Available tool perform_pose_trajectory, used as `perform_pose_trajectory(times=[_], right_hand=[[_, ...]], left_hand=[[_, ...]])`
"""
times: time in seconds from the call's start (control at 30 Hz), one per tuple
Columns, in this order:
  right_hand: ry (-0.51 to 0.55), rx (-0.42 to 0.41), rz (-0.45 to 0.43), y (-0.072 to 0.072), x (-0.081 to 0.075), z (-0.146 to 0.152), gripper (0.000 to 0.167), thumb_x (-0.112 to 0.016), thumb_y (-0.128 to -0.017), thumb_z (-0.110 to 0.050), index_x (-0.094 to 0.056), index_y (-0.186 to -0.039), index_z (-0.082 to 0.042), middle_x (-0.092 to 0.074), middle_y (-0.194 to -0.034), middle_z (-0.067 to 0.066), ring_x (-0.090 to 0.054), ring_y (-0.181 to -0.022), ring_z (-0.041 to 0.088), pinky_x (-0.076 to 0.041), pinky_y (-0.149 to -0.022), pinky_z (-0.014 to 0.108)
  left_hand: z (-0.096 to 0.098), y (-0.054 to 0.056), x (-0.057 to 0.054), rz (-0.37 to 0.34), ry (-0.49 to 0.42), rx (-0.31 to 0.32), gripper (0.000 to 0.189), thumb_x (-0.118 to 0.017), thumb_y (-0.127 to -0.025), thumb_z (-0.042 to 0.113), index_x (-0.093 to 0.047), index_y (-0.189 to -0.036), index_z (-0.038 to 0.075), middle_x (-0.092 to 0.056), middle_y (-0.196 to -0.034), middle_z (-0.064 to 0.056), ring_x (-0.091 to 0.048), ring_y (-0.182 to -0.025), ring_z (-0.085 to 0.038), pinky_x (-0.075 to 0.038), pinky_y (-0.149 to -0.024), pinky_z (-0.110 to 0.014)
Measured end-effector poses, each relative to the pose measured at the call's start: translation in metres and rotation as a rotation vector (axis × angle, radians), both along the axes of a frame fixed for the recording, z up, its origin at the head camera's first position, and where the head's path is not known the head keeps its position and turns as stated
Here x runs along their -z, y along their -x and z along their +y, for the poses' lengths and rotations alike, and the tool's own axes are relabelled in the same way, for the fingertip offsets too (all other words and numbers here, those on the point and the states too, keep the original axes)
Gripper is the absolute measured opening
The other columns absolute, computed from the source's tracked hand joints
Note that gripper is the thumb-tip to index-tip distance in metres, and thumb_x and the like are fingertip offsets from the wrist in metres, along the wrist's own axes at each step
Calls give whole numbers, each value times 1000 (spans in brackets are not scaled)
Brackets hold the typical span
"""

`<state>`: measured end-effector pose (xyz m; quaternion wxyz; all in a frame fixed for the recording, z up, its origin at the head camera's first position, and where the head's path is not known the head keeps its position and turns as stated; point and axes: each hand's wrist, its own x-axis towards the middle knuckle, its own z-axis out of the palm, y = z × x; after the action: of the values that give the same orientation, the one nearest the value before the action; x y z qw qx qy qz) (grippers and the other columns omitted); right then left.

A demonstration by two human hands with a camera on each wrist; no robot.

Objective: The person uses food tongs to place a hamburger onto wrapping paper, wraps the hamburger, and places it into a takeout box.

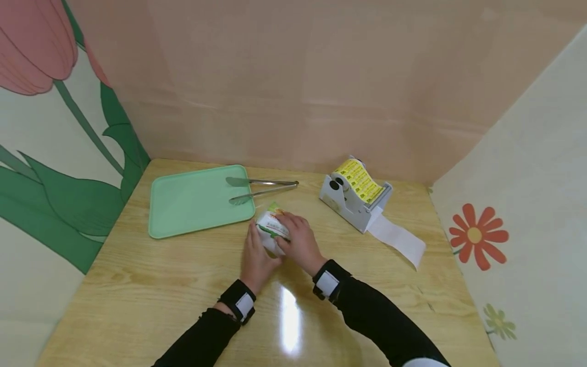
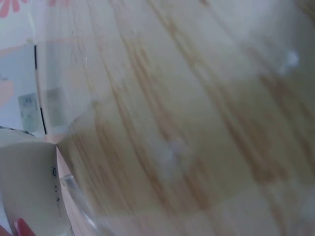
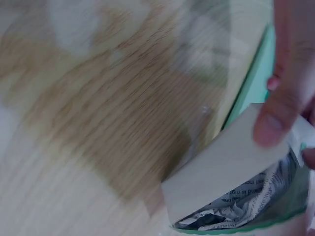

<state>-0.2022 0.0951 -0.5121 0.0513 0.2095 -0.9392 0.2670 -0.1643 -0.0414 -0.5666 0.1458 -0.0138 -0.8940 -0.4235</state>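
Note:
A small white paper box (image 1: 271, 227) with green and orange print is between both hands, low over the table in front of the tray. My left hand (image 1: 258, 260) grips its left and near side. From the right, my right hand (image 1: 300, 240) holds its upper part with thumb and fingers. In the right wrist view the box (image 3: 216, 169) has an opening, and crumpled printed paper (image 3: 253, 196) shows inside. There the right thumb (image 3: 273, 120) presses on a white panel. The left wrist view catches a white side of the box (image 2: 29, 179) and one fingertip.
A mint-green tray (image 1: 197, 204) lies at the back left, with metal tongs (image 1: 270, 182) resting across its right edge. To the right stands a grey label dispenser (image 1: 341, 201) with a yellow label roll (image 1: 359, 178); a white backing strip (image 1: 399, 239) trails onto the wooden table (image 1: 183, 285).

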Motion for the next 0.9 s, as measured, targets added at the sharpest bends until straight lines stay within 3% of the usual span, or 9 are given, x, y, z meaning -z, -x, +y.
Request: perform_pose_trajectory(times=[0.13,0.3,0.53,0.63,0.77,0.9], right_hand=[[34,16,-63,2,-1,2,58,-68,-87,-28,-47,-139,-14,-46,-144,11,-44,-128,33,-36,-105,50],[61,21,-88,2,-4,4,56,-69,-87,-28,-49,-138,-15,-46,-143,11,-44,-127,34,-37,-105,50],[20,0,-74,2,-4,1,56,-69,-86,-29,-50,-137,-13,-45,-143,14,-44,-127,36,-37,-103,52],[52,6,-70,3,-5,2,56,-67,-87,-29,-48,-138,-11,-47,-141,14,-46,-125,36,-38,-103,51],[93,17,-40,8,-6,5,53,-64,-90,-27,-47,-138,-12,-54,-136,11,-53,-117,31,-39,-102,48],[30,-14,-31,8,-7,7,54,-63,-91,-30,-46,-139,-11,-52,-138,11,-52,-119,32,-39,-102,48]], left_hand=[[2,0,2,57,-56,8,125,-89,-61,28,-5,-146,-8,-19,-150,-32,-27,-138,-41,-31,-110,-49],[1,0,5,164,-26,43,92,-89,-62,25,-27,-126,1,-24,-145,-34,-29,-135,-45,-35,-106,-51],[-3,0,2,157,52,32,89,-89,-62,32,-31,-123,2,-29,-141,-33,-37,-131,-44,-37,-106,-48],[-4,0,1,173,66,54,92,-89,-61,28,-31,-126,0,-30,-142,-34,-35,-133,-43,-35,-107,-48],[-4,-1,0,138,95,88,94,-89,-62,29,-33,-131,0,-26,-145,-32,-34,-133,-43,-34,-108,-46],[-6,0,-1,123,119,99,93,-88,-61,31,-37,-132,1,-25,-146,-28,-37,-132,-39,-36,-107,-44]])
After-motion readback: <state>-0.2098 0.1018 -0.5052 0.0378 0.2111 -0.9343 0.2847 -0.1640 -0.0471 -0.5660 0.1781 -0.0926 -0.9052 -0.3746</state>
